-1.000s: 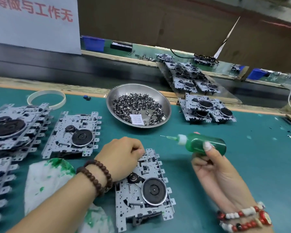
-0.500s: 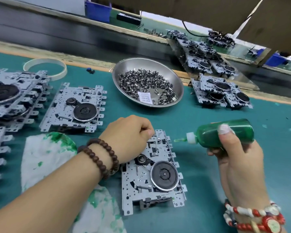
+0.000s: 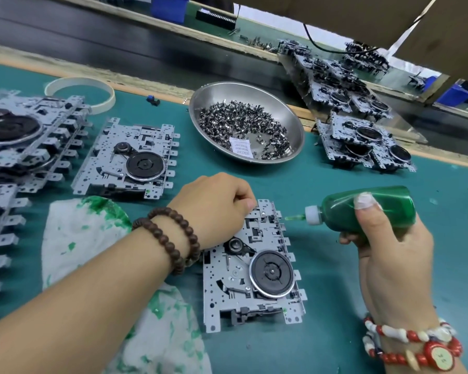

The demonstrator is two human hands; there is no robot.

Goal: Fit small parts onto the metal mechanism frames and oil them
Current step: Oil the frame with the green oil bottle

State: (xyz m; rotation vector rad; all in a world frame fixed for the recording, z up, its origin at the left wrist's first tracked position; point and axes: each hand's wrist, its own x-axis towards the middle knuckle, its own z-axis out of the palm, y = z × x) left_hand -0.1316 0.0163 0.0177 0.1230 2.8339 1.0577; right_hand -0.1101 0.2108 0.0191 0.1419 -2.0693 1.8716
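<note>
Oil bottle [image 3: 368,209] lying sideways, nozzle pointing left at metal frame [image 3: 251,268] on green mat [image 3: 335,333], gripped by right hand [image 3: 387,255], left hand [image 3: 214,209] curled, fingertips on frame's far corner.

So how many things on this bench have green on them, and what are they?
Green oil bottle, held in the right hand: 1
Green-stained white cloth: 1
Teal-green mat covering the bench: 1
Total: 3
</note>
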